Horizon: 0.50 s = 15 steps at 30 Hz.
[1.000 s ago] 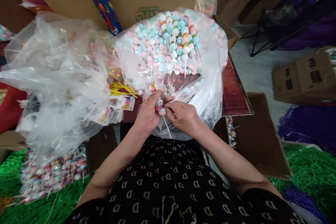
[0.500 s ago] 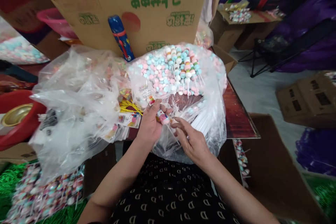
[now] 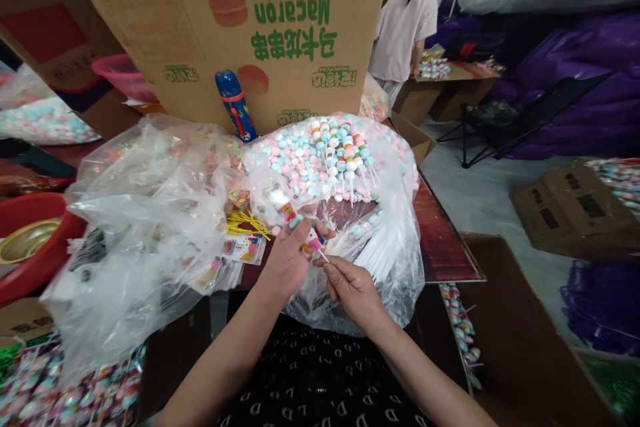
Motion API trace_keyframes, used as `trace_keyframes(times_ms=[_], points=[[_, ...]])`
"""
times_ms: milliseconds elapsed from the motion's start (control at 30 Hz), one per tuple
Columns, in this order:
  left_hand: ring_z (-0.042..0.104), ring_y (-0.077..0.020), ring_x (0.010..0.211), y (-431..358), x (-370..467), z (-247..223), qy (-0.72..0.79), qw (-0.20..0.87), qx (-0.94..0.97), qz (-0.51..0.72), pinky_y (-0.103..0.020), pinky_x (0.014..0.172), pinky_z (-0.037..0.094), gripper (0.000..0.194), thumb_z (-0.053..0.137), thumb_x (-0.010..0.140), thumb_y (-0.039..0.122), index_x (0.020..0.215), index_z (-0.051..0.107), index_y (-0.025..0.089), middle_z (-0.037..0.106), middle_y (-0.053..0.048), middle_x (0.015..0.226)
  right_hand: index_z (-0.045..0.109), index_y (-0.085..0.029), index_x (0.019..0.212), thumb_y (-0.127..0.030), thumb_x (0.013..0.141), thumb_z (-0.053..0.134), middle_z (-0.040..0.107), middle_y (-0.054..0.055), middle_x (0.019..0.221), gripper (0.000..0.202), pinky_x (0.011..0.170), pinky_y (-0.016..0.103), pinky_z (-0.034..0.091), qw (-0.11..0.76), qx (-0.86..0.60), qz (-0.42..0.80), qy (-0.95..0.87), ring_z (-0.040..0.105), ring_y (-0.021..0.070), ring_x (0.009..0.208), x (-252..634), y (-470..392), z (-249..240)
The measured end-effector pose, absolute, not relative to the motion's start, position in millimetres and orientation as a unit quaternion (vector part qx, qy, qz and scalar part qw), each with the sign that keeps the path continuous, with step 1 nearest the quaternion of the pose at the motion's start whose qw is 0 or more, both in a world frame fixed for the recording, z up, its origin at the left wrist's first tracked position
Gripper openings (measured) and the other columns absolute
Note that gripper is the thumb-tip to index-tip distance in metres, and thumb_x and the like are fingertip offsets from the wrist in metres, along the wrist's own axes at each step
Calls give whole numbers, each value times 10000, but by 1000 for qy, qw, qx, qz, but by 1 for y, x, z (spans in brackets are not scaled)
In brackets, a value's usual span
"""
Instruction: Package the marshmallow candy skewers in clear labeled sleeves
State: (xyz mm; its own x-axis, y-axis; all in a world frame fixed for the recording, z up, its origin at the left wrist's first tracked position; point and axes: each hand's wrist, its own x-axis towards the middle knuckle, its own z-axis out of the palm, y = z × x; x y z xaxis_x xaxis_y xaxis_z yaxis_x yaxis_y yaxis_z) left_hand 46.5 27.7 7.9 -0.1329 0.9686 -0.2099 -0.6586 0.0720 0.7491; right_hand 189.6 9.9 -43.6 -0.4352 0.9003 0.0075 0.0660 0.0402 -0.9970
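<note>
My left hand (image 3: 289,259) is closed around a candy skewer (image 3: 314,241) in a printed clear wrapper, its colored candies partly hidden by the fingers. Below it, my right hand (image 3: 354,288) pinches the white stick (image 3: 325,257) of that skewer. Just beyond the hands lies an open plastic bag of pastel candies (image 3: 293,157), with several finished candy skewers (image 3: 345,150) resting on top. Loose white sticks (image 3: 377,250) fan out in the plastic to the right of my hands. Yellow twist ties (image 3: 245,222) and printed cards (image 3: 246,248) lie to the left.
A large cardboard box (image 3: 210,47) stands behind the table with a blue bottle (image 3: 235,107) before it. Crumpled plastic bags (image 3: 145,213) and a red basin (image 3: 63,240) fill the left. A person in a pale shirt (image 3: 400,30) stands at the back. An open carton (image 3: 525,327) sits lower right.
My right hand's fingers were apart beside the wrapped skewer; now they are closed on its stick. The view has tilted upward, showing more of the box and the person behind.
</note>
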Motion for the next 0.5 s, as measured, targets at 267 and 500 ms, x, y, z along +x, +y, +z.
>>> trace_keyframes(times_ms=[267, 500], points=[[729, -187, 775, 33, 49, 5, 374, 597, 207, 679, -309, 749, 540, 432, 887, 736, 499, 966, 671, 203, 664, 36, 697, 706, -207, 965, -492, 1030, 496, 575, -49, 522, 360, 525, 238, 465, 378, -416, 480, -674, 530, 127, 464, 186, 17, -38], [712, -188, 781, 29, 51, -1, 377, 589, 236, 675, -326, 778, 541, 391, 844, 786, 518, 931, 664, 203, 646, 27, 699, 699, -219, 1017, -520, 1056, 431, 601, -40, 546, 405, 457, 235, 433, 376, -385, 482, -691, 528, 130, 430, 176, 18, -40]])
